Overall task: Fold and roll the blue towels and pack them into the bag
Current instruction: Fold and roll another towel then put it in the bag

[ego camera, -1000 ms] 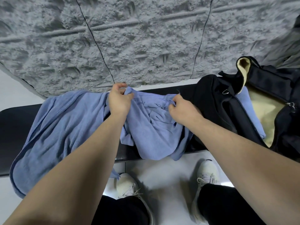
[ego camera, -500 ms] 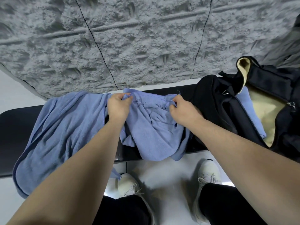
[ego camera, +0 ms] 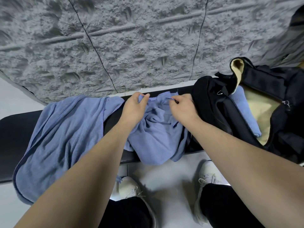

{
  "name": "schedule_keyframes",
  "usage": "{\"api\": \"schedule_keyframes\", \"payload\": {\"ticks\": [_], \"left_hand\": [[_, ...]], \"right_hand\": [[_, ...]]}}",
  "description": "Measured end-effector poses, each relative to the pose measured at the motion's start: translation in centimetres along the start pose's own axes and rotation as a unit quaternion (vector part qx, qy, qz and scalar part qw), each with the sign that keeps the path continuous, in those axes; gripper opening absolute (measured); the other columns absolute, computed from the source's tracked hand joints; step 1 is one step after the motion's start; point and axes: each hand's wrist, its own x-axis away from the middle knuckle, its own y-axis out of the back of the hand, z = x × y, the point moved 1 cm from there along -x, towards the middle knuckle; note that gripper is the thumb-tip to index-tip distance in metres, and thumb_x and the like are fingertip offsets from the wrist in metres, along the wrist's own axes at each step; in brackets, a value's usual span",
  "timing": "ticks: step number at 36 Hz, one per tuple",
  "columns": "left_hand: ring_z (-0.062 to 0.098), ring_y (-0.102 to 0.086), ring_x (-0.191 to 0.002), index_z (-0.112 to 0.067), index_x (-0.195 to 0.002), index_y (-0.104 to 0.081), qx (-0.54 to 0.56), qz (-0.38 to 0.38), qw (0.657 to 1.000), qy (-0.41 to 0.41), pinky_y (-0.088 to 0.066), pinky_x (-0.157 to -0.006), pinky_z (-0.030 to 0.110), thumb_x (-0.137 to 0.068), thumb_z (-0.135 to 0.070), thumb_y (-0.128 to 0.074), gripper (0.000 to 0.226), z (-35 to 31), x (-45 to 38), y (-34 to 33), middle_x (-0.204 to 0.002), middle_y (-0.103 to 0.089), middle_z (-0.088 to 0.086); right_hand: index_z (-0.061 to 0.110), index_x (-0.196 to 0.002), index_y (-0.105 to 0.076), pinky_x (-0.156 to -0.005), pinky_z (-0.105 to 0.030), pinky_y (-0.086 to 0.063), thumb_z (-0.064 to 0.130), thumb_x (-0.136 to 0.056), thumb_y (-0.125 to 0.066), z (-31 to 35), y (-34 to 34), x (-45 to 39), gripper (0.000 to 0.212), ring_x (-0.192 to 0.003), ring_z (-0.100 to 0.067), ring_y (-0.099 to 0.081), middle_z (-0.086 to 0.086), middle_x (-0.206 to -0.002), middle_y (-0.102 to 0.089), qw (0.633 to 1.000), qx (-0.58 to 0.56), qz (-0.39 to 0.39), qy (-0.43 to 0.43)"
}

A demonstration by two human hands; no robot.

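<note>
On my far left a big blue towel [ego camera: 65, 137] lies spread over the black desk [ego camera: 14, 125], its near edge hanging off the front toward the pale floor [ego camera: 172, 175]. Just right of it I have my left hand [ego camera: 133, 109] on a second, crumpled blue towel [ego camera: 156, 137] – thumb and forefinger pinch its far edge, the other fingers [ego camera: 145, 97] curled in behind. This crumpled towel sits in the middle of the desk, bunched in folds, and its lower part droops over the front edge between my two arms. My right hand [ego camera: 182, 109] grips the same far edge a little further right, fingertips pinching a fold of cloth; the two hands are near each other but apart. Right beside that hand, touching the towel's side, stands the black bag [ego camera: 213, 104] – unzipped, with a cream lining showing. Inside it, against the near wall, lies a rolled blue towel [ego camera: 243, 112]. Behind the desk runs a rough grey wall [ego camera: 131, 46]. Below, on the floor, I see my two white shoes [ego camera: 130, 188] and dark trouser legs [ego camera: 230, 206].
</note>
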Motion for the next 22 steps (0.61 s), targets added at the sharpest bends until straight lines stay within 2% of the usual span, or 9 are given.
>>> {"api": "schedule_keyframes", "payload": {"ticks": [3,5,7,8,10,11,13,18,22], "left_hand": [[0.017,-0.039,-0.071,-0.004,-0.089,-0.048,0.007,0.006,1.000,0.011,-0.033,-0.052,0.015,-0.104,-0.037,-0.042,0.037,-0.3,0.3,0.0,-0.076,-0.045,0.007],[0.016,-0.036,-0.072,-0.011,-0.089,-0.043,0.016,0.013,1.000,0.023,-0.031,-0.057,0.020,-0.104,-0.034,-0.041,0.027,-0.4,0.5,0.1,-0.076,-0.040,0.002],[0.015,-0.036,-0.072,-0.012,-0.091,-0.045,0.026,0.025,0.999,0.035,-0.032,-0.062,0.026,-0.101,-0.028,-0.041,0.019,-0.4,0.8,0.3,-0.078,-0.043,-0.001],[0.015,-0.037,-0.071,-0.012,-0.093,-0.046,0.032,0.032,0.998,0.042,-0.031,-0.062,0.028,-0.100,-0.027,-0.039,0.017,-0.5,0.8,0.4,-0.079,-0.044,-0.002],[0.014,-0.039,-0.071,-0.011,-0.097,-0.048,0.038,0.036,0.997,0.058,-0.032,-0.063,0.027,-0.101,-0.027,-0.033,0.022,-0.6,0.9,0.5,-0.082,-0.046,-0.003],[0.012,-0.040,-0.072,-0.012,-0.098,-0.047,0.037,0.033,0.997,0.063,-0.032,-0.063,0.027,-0.102,-0.027,-0.030,0.023,-0.7,0.9,0.6,-0.084,-0.046,-0.004],[0.012,-0.038,-0.071,-0.017,-0.090,-0.042,0.037,0.025,0.997,0.066,-0.030,-0.061,0.027,-0.104,-0.026,-0.025,0.024,-0.7,0.7,0.5,-0.083,-0.042,-0.004],[0.013,-0.032,-0.065,-0.016,-0.095,-0.038,0.046,0.032,0.996,0.075,-0.026,-0.058,0.029,-0.105,-0.026,-0.027,0.017,-0.3,0.2,0.3,-0.078,-0.036,-0.002],[0.014,-0.029,-0.062,-0.021,-0.082,-0.037,0.093,0.048,0.990,0.093,-0.028,-0.062,0.032,-0.102,-0.023,-0.037,0.020,0.4,-0.1,0.7,-0.074,-0.033,-0.003]], "right_hand": [[0.008,-0.118,-0.069,-0.103,-0.020,-0.029,0.020,-0.101,-0.048,0.0,-0.3,-0.5,0.029,-0.136,-0.023,-0.039,-0.010,-0.154,-0.030,1.000,-0.013,0.010,-0.008],[0.010,-0.117,-0.070,-0.113,-0.024,-0.021,0.021,-0.101,-0.048,0.1,-0.4,-0.9,0.030,-0.146,-0.026,-0.027,-0.014,-0.161,-0.022,1.000,-0.014,0.015,-0.007],[0.008,-0.098,-0.074,-0.111,-0.026,-0.029,0.020,-0.101,-0.047,0.0,-0.6,-1.5,0.029,-0.144,-0.026,-0.032,-0.019,-0.156,-0.032,1.000,-0.016,0.014,-0.009],[0.009,-0.080,-0.069,-0.101,-0.026,-0.037,0.018,-0.100,-0.048,0.0,-0.7,-1.9,0.031,-0.135,-0.028,-0.044,-0.021,-0.145,-0.045,1.000,-0.018,0.008,-0.013],[0.015,-0.057,-0.045,-0.070,-0.024,-0.039,0.012,-0.099,-0.049,-0.2,-0.9,-2.3,0.042,-0.084,-0.025,-0.059,-0.013,-0.090,-0.058,0.999,-0.026,-0.019,-0.011],[0.015,-0.053,-0.037,-0.058,-0.021,-0.035,0.009,-0.098,-0.050,-0.2,-0.9,-2.5,0.047,-0.060,-0.016,-0.046,-0.005,-0.069,-0.045,0.999,-0.038,-0.029,-0.013],[0.014,-0.051,-0.032,-0.040,-0.014,-0.024,0.006,-0.098,-0.051,-0.2,-1.0,-2.7,0.051,-0.049,-0.011,-0.025,0.001,-0.055,-0.028,0.998,-0.057,-0.030,-0.026],[-0.003,-0.073,-0.061,-0.040,-0.016,-0.024,0.011,-0.098,-0.053,-0.4,-1.3,-2.8,0.030,-0.057,-0.012,-0.032,-0.001,-0.060,-0.037,0.995,-0.086,-0.018,-0.041],[0.002,-0.104,-0.074,-0.063,-0.019,-0.042,0.008,-0.097,-0.057,-0.2,-0.7,-2.0,0.020,-0.075,-0.013,-0.050,0.000,-0.085,-0.067,0.979,-0.201,-0.011,-0.039]]}}
